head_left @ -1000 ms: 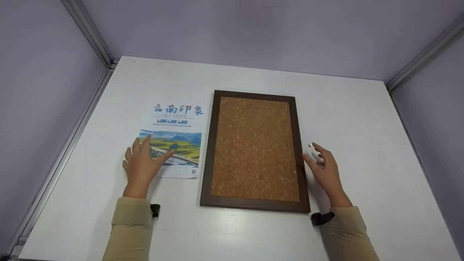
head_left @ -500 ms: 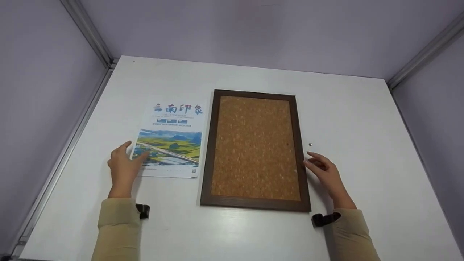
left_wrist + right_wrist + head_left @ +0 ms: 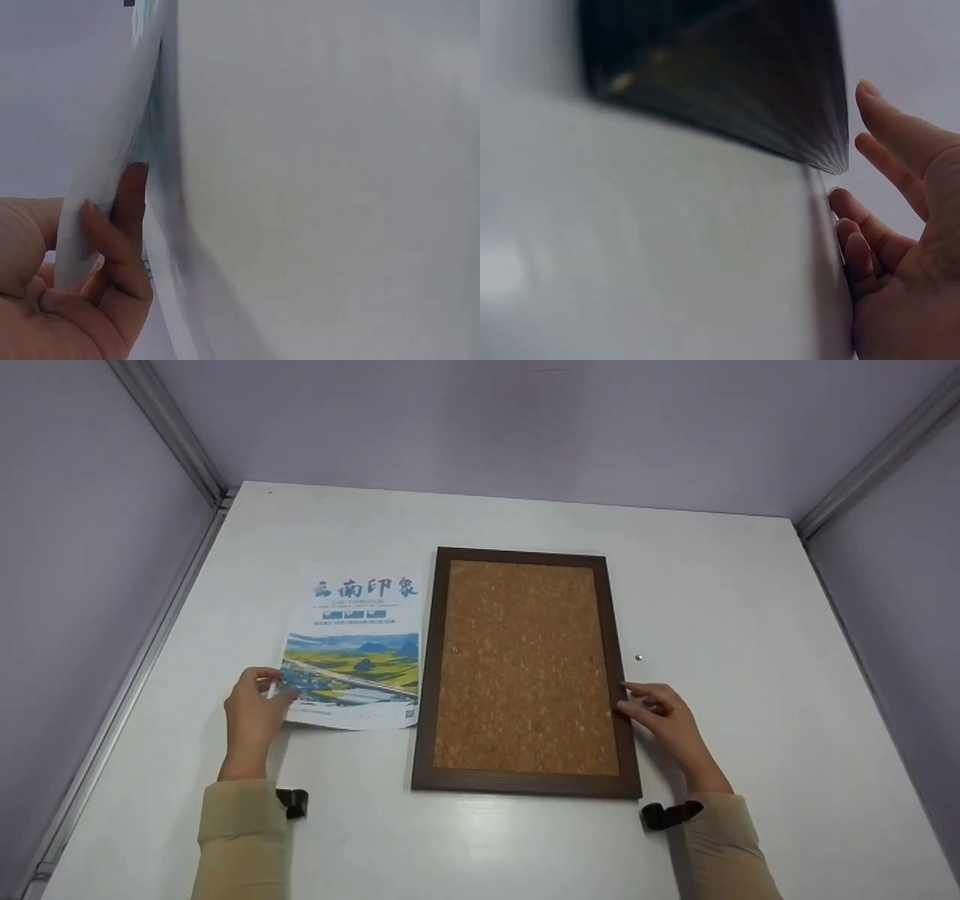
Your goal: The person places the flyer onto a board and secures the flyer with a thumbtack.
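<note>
A paper poster [image 3: 352, 661] with large Chinese characters and a landscape picture lies left of a brown-framed corkboard [image 3: 529, 667]. My left hand [image 3: 251, 716] pinches the poster's lower left edge. In the left wrist view the curved paper [image 3: 112, 142] runs between the thumb and the fingers, lifted off the tabletop. My right hand [image 3: 673, 724] is at the board's right edge, fingers loosely bent and holding nothing. From the right wrist, the dark frame [image 3: 757, 82] is close to the fingertips; whether they touch it cannot be made out.
A tiny shiny silver object [image 3: 638, 658] lies on the white table [image 3: 480, 840] right of the board. Pale purple panels [image 3: 510, 427] with metal rails enclose the table at the back and on both sides.
My left hand has moved left off the poster's picture and now pinches and raises its edge. My right hand has shifted slightly down, away from the small silver object, toward the frame.
</note>
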`<state>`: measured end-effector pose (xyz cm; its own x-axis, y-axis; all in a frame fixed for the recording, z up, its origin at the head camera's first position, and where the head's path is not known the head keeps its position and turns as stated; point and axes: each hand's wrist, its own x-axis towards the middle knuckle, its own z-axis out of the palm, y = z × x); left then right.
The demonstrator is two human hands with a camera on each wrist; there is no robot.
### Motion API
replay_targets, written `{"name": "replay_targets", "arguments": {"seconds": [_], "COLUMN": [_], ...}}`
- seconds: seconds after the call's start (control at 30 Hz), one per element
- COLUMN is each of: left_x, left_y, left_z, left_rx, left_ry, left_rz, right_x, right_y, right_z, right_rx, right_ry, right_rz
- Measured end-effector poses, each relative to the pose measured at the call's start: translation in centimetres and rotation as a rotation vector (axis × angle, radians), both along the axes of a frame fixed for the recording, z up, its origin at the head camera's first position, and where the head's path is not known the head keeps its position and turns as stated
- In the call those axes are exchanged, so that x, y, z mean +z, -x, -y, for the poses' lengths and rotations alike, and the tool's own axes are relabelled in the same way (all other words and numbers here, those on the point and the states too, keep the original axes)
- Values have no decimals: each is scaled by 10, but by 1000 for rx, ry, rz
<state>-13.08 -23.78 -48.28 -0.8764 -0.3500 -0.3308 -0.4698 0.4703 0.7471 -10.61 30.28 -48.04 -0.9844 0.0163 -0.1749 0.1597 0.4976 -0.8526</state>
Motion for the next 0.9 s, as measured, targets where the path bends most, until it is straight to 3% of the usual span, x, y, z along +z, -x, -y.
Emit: {"name": "replay_targets", "arguments": {"seconds": [0.1, 0.27, 0.43, 0.67, 0.9], "left_x": [7, 17, 18, 8, 12], "left_y": [-3, -4, -7, -19, -28], "left_z": [0, 0, 2, 6, 5], "left_rx": [-25, -80, -109, -33, 63], "left_ry": [-8, -14, -36, -108, -144], "left_rz": [-15, 1, -15, -76, -164], "right_x": [-2, -26, -42, -42, -40], "right_y": [1, 6, 8, 9, 11], "right_z": [-1, -13, -21, -23, -24], "right_rx": [-3, -9, 17, 62, 59], "right_ry": [0, 2, -26, -82, -84], "right_rz": [-14, -15, -35, -36, -21]}}
